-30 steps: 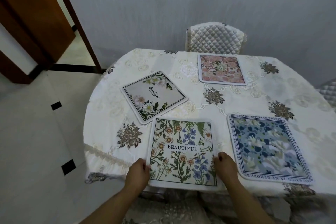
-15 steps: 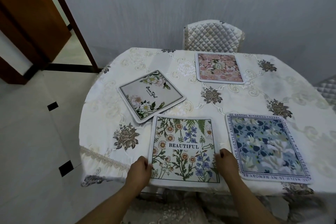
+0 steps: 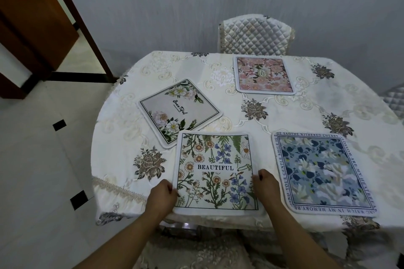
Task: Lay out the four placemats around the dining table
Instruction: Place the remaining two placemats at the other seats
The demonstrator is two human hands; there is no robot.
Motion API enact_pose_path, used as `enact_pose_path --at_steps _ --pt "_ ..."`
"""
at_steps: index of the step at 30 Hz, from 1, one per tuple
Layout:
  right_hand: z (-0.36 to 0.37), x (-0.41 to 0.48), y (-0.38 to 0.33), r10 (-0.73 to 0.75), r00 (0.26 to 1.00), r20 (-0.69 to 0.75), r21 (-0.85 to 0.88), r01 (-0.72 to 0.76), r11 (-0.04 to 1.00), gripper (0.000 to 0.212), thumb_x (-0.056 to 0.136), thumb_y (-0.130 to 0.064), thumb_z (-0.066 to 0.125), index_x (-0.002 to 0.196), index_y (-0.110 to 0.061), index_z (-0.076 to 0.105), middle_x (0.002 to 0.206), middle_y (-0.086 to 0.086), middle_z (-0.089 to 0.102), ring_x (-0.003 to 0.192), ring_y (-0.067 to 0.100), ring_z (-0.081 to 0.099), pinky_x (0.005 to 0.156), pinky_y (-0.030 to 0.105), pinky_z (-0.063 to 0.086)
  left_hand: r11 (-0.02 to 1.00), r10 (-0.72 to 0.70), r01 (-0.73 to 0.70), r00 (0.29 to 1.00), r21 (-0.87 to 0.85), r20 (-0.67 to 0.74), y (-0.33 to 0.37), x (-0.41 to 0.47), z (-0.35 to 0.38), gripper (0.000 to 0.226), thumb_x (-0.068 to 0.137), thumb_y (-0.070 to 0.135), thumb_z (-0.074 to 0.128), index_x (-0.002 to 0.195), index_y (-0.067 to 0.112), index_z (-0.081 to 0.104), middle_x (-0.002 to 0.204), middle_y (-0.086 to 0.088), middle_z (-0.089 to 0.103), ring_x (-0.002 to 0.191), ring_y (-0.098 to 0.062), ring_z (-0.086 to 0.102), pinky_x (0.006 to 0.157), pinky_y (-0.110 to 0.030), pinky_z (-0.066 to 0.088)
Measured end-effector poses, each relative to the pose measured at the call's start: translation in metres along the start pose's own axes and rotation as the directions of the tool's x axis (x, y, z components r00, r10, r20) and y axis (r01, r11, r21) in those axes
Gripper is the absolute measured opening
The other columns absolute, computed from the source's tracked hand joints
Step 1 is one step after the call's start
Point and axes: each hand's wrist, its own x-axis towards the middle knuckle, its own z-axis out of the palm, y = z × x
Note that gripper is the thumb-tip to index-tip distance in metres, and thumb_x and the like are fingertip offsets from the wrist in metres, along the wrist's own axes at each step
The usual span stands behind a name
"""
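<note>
A wildflower placemat [image 3: 215, 170] printed "BEAUTIFUL" lies flat at the near edge of the dining table [image 3: 306, 113]. My left hand [image 3: 161, 195] grips its left edge and my right hand [image 3: 265, 185] grips its right edge. A blue floral placemat [image 3: 321, 172] with a text border lies to its right. At the left sits a white-flower placemat [image 3: 179, 111], turned at an angle, its near corner touching the wildflower mat. A pink floral placemat [image 3: 263, 75] lies at the far side.
The table carries a cream embroidered cloth. A quilted chair [image 3: 255, 35] stands behind the far side, and another quilted chair [image 3: 395, 99] shows at the right edge. A padded seat [image 3: 196, 251] is below my arms. A brown door [image 3: 32, 17] stands at the left.
The wildflower placemat has slid slightly away from the table's near edge under both hands. The other three mats have not moved on the table.
</note>
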Motion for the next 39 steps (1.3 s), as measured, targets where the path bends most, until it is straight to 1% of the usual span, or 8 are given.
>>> enact_pose_path --at_steps 8,11,14,18,28,32,35,39 --pt "0.008 0.006 -0.002 0.009 1.0 0.007 0.003 -0.009 1.0 0.031 0.093 -0.017 0.053 0.065 -0.011 0.042 0.059 0.005 0.049 0.055 0.018 0.045 0.053 0.029 0.032 0.997 0.07 -0.068 0.996 0.028 -0.058 -0.011 0.003 -0.004 0.011 0.088 0.025 0.06 0.082 0.02 0.052 0.075 0.001 0.061 0.067 -0.012 0.056 0.061 -0.032 0.048" --pt "0.009 0.005 -0.002 0.003 1.0 -0.027 -0.015 -0.003 1.0 0.019 0.09 -0.018 0.058 0.076 -0.009 0.048 0.071 0.009 0.054 0.063 0.024 0.053 0.056 0.032 0.038 0.934 0.309 -0.266 0.937 0.24 -0.164 -0.013 0.007 -0.001 0.025 0.083 0.022 0.064 0.103 0.012 0.054 0.1 -0.011 0.059 0.086 -0.027 0.055 0.07 -0.037 0.048" --pt "0.011 0.0 -0.003 -0.035 0.995 -0.089 -0.119 0.025 0.993 0.02 0.086 -0.023 0.063 0.092 -0.011 0.048 0.086 0.007 0.048 0.075 0.029 0.054 0.062 0.032 0.041 0.85 0.439 -0.376 0.893 0.369 -0.101 -0.002 0.014 0.004 0.044 0.082 0.029 0.064 0.12 0.012 0.05 0.126 -0.017 0.054 0.112 -0.035 0.052 0.088 -0.044 0.048" --pt "0.022 -0.003 0.0 -0.178 0.978 -0.109 -0.245 0.147 0.958 0.013 0.092 -0.017 0.055 0.088 -0.005 0.053 0.087 0.014 0.054 0.073 0.028 0.052 0.061 0.033 0.042 0.789 0.454 -0.413 0.891 0.455 0.021 0.01 0.022 0.016 0.045 0.088 0.031 0.049 0.129 0.012 0.047 0.147 -0.014 0.042 0.135 -0.031 0.038 0.106 -0.051 0.039" --pt "0.034 -0.011 0.002 -0.293 0.945 -0.145 -0.383 0.22 0.897 0.002 0.084 0.001 0.057 0.085 0.0 0.056 0.082 0.021 0.059 0.073 0.037 0.054 0.061 0.042 0.045 0.762 0.46 -0.403 0.888 0.507 0.015 0.009 0.022 0.028 0.047 0.094 0.029 0.044 0.136 0.008 0.042 0.149 -0.017 0.039 0.138 -0.033 0.035 0.106 -0.054 0.036" --pt "0.043 -0.012 -0.005 -0.377 0.921 -0.099 -0.416 0.306 0.857 0.026 0.082 -0.011 0.06 0.106 -0.003 0.057 0.105 0.018 0.06 0.098 0.037 0.056 0.082 0.047 0.048 0.756 0.46 -0.425 0.886 0.498 0.06 0.021 0.045 0.024 0.058 0.093 0.037 0.032 0.144 0.011 0.028 0.156 -0.017 0.027 0.146 -0.032 0.021 0.116 -0.054 0.027" --pt "0.056 -0.008 -0.014 -0.446 0.894 0.036 -0.418 0.419 0.806 0.056 0.094 -0.036 0.049 0.139 -0.004 0.04 0.146 0.023 0.042 0.138 0.039 0.035 0.113 0.051 0.032 0.758 0.456 -0.436 0.886 0.485 0.084 0.039 0.075 0.018 0.065 0.096 0.045 0.032 0.149 0.012 0.014 0.162 -0.016 0.012 0.15 -0.032 0.008 0.121 -0.052 0.014" --pt "0.074 0.01 -0.033 -0.472 0.86 0.197 -0.404 0.509 0.76 0.071 0.096 -0.056 0.026 0.153 -0.016 0.011 0.163 0.011 0.008 0.151 0.028 -0.001 0.121 0.045 0.002 0.766 0.439 -0.437 0.891 0.472 0.113 0.065 0.105 0.008 0.071 0.095 0.048 0.041 0.149 0.011 0.014 0.162 -0.016 0.013 0.15 -0.032 0.008 0.12 -0.053 0.021"
